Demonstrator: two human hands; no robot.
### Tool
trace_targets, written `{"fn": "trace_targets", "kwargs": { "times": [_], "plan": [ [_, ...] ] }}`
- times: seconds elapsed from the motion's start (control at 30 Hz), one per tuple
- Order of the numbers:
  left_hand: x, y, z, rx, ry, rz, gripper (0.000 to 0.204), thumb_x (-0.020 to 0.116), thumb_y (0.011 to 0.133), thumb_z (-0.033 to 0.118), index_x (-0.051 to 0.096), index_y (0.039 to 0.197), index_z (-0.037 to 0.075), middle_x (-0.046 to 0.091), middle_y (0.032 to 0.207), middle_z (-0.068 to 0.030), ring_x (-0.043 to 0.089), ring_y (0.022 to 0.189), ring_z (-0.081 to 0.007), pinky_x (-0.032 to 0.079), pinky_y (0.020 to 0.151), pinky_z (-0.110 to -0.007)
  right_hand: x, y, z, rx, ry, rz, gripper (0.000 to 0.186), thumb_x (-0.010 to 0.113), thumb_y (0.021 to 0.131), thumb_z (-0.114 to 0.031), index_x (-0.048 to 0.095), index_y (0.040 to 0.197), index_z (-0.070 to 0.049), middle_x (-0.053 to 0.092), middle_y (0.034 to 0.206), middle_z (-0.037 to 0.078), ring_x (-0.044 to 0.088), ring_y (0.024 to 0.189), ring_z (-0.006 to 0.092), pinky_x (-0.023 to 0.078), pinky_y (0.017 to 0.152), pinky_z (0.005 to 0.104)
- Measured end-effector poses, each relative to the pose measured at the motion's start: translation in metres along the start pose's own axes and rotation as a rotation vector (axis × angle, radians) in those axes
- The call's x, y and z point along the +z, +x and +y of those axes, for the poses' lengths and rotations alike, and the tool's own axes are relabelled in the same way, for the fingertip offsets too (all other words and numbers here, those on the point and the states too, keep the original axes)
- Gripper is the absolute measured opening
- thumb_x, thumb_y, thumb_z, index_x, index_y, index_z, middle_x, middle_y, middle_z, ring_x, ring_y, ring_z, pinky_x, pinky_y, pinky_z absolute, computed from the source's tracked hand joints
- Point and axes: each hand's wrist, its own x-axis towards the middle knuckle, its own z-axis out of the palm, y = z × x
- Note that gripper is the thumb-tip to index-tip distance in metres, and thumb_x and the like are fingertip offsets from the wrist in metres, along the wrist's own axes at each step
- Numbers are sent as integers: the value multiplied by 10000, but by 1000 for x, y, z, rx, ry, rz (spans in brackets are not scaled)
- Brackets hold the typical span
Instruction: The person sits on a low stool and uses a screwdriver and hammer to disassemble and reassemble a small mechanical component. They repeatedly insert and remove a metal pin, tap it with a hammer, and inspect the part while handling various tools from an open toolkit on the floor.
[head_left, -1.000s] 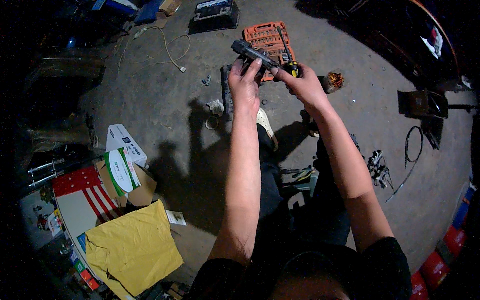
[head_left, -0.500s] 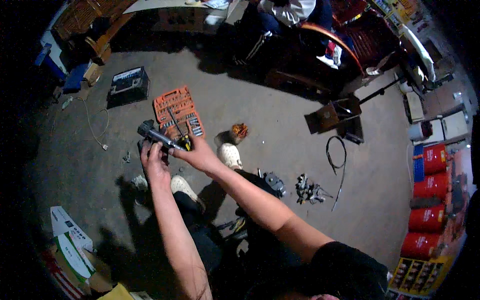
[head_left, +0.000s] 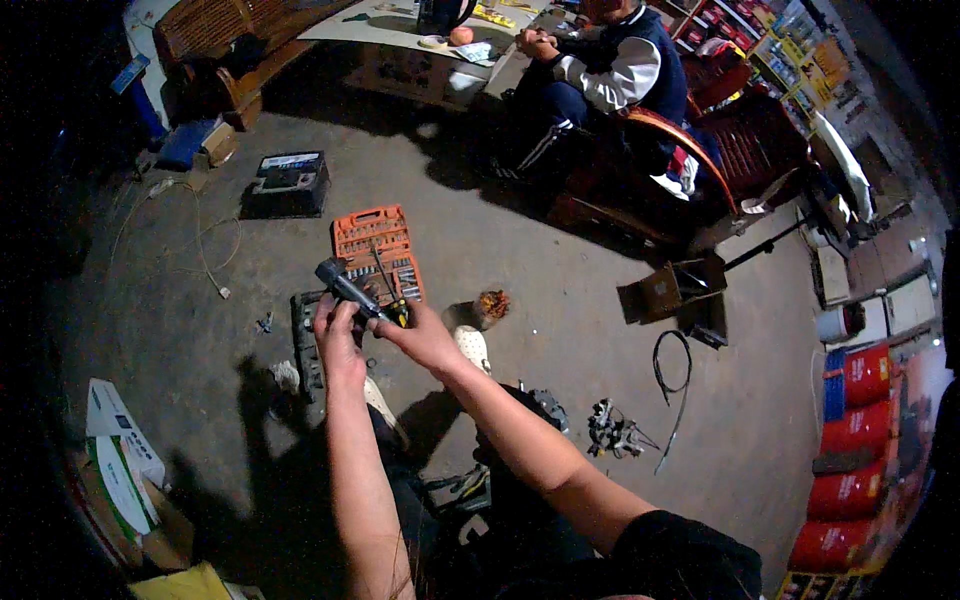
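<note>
My left hand is closed round a dark cylindrical part with a blocky head, held tilted toward the upper left. My right hand grips its lower end, thumb laid along it, beside a yellow-and-black screwdriver handle whose shaft points up; some fingers are hidden. Behind the hands lies an open orange socket case with rows of metal pieces. A long black part is on the floor just left of my left hand. My white shoe shows below the case.
A person sits on a wooden chair by a table. A battery, container of orange bits, metal assembly, coiled cable, cardboard boxes and red cans surround me.
The view has swung upward and rightward, bringing the seated person and table into sight. My hands and the part now appear further left in the picture, with the grip much the same.
</note>
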Motion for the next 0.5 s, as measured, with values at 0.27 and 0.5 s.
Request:
{"fn": "trace_targets", "kwargs": {
  "times": [0.27, 0.5],
  "plan": [
    [3, -5, 6, -13, 9, -2, 310, 603, 766, 117, 561, 1072, 98, 578, 821, 41, 499, 711, -48, 369, 613, -225, 3, -3, -6, 6, -4, -9, 420, 681, 771, -194, 536, 1093, 33, 612, 958, 87, 548, 866, 140, 443, 777, 281],
    [5, -4, 2, -20, 4, 31, 335, 589, 771, 107, 547, 1104, 106, 567, 803, 45, 483, 669, -48, 360, 593, -212, 2, 2, 4, -50, -28, 2, 377, 678, 776, -190, 564, 1067, 22, 620, 946, 74, 550, 852, 141, 443, 777, 287]
  ]
}}
